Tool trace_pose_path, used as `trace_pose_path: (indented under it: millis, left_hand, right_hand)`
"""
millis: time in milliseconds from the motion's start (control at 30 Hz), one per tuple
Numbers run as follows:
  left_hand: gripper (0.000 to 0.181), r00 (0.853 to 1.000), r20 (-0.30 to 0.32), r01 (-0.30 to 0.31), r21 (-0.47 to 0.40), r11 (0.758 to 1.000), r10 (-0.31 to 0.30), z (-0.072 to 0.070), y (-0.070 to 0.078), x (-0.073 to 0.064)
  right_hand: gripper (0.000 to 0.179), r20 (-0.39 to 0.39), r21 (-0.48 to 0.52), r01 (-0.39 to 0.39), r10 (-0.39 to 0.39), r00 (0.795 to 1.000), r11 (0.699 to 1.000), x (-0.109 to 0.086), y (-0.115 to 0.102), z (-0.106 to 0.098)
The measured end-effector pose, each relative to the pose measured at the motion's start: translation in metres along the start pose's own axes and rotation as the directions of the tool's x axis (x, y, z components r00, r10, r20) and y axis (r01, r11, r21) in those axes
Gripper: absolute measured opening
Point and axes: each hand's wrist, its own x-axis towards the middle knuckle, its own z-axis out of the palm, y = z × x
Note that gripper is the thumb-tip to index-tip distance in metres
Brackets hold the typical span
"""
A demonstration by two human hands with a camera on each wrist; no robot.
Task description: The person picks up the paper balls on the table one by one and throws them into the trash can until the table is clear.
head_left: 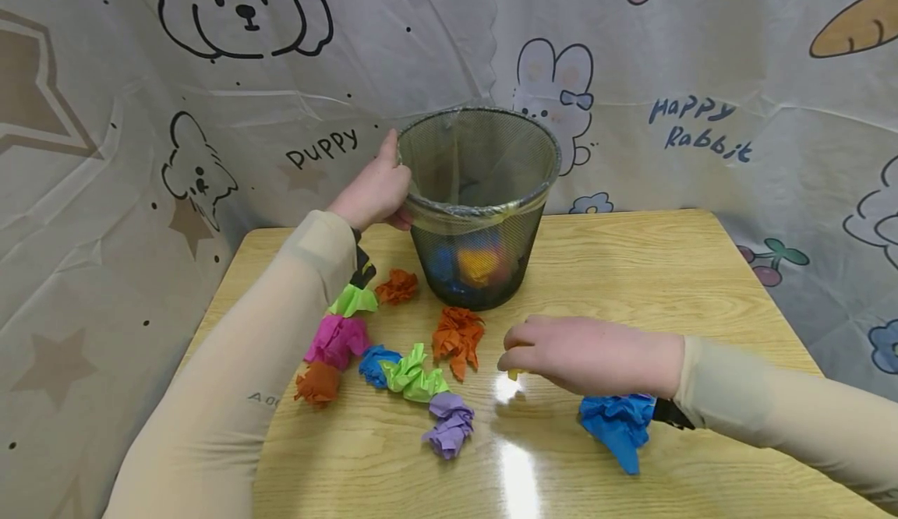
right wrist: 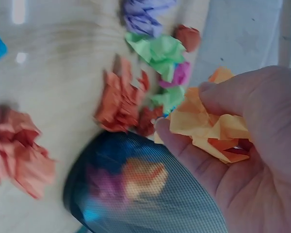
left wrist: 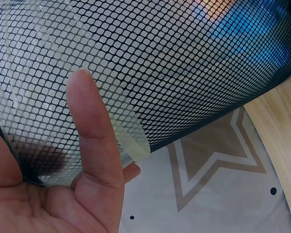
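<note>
My left hand [head_left: 379, 188] holds the rim of a black mesh wastebasket [head_left: 477, 215] on its left side. In the left wrist view one finger [left wrist: 94, 131] lies along the outside of the mesh. Colored crumpled paper shows through the basket's lower wall. My right hand [head_left: 596, 351] pinches a yellow-orange crumpled paper ball [right wrist: 208, 121] above the table, to the right of an orange paper ball [head_left: 458, 340]. Most of the held paper is hidden by the hand in the head view. Below the right wrist lies a blue crumpled paper [head_left: 619, 425].
Left of center on the wooden table [head_left: 631, 270] lie more crumpled papers: purple [head_left: 450, 424], green [head_left: 415, 377], blue [head_left: 375, 365], pink [head_left: 338, 340] and orange [head_left: 319, 384]. A printed cloth [head_left: 435, 36] hangs behind the table and on its left side.
</note>
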Motion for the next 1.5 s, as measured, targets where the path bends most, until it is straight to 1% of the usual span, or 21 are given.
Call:
trace_pose_path:
  millis: [200,300,433,533,700,833,967,1100,1200,1267,1367,1500]
  left_hand:
    - [0.071,1.000,0.000,0.002,0.003,1.000,-0.002,0.000,0.000,0.000]
    - [0.071,1.000,0.000,0.001,0.003,1.000,-0.001,0.000,0.000,0.000]
    - [0.071,1.000,0.000,0.000,0.003,1.000,0.000,0.000,-0.001,0.000]
    - [0.072,1.000,0.001,-0.001,0.003,1.000,0.000,0.000,-0.001,-0.001]
    - [0.072,1.000,0.000,-0.002,0.000,1.000,0.002,0.000,0.000,-0.001]
    - [0.072,1.000,-0.007,0.000,0.003,1.000,0.000,0.000,0.000,-0.002]
    - [0.072,1.000,-0.012,0.001,0.010,1.000,-0.001,0.000,0.001,-0.001]
    - [0.072,1.000,-0.010,-0.001,0.009,1.000,0.001,0.000,0.001,-0.001]
    - [0.072,1.000,-0.010,0.000,0.007,1.000,0.000,0.000,0.001,-0.001]
    - [0.072,1.000,-0.009,0.002,0.003,1.000,-0.002,0.000,0.001,-0.001]
    - [0.073,1.000,-0.009,0.000,0.000,1.000,0.000,0.000,0.001,-0.001]
    - [0.073,1.000,-0.013,-0.006,0.000,1.000,0.006,0.000,0.001,0.000]
  right_hand:
    - [0.066,-0.039,-0.013,-0.014,0.013,0.999,1.000,-0.002,0.003,-0.024]
    - [0.070,-0.057,-0.026,-0.020,0.018,0.998,0.999,-0.003,0.005,-0.036]
    - [0.068,-0.112,-0.052,-0.015,0.009,0.994,0.999,-0.003,0.007,-0.050]
    - [0.064,-0.158,-0.044,-0.022,0.015,0.987,0.999,-0.004,0.009,-0.063]
    - [0.051,-0.255,-0.016,-0.012,0.007,0.967,1.000,-0.003,0.017,-0.084]
    - [0.047,-0.309,-0.005,0.014,-0.015,0.951,1.000,0.000,0.028,-0.101]
    - [0.044,-0.364,-0.024,0.020,-0.027,0.931,1.000,0.003,0.042,-0.116]
    - [0.043,-0.379,-0.026,-0.023,0.011,0.925,0.999,0.008,0.057,-0.131]
    - [0.042,-0.374,-0.015,-0.082,0.070,0.925,0.997,0.011,0.067,-0.140]
    - [0.040,-0.373,-0.009,-0.126,0.113,0.921,0.992,0.013,0.072,-0.146]
    - [0.039,-0.370,0.002,-0.181,0.168,0.914,0.984,0.017,0.078,-0.153]
    - [0.037,-0.359,0.014,-0.220,0.210,0.909,0.975,0.024,0.083,-0.161]
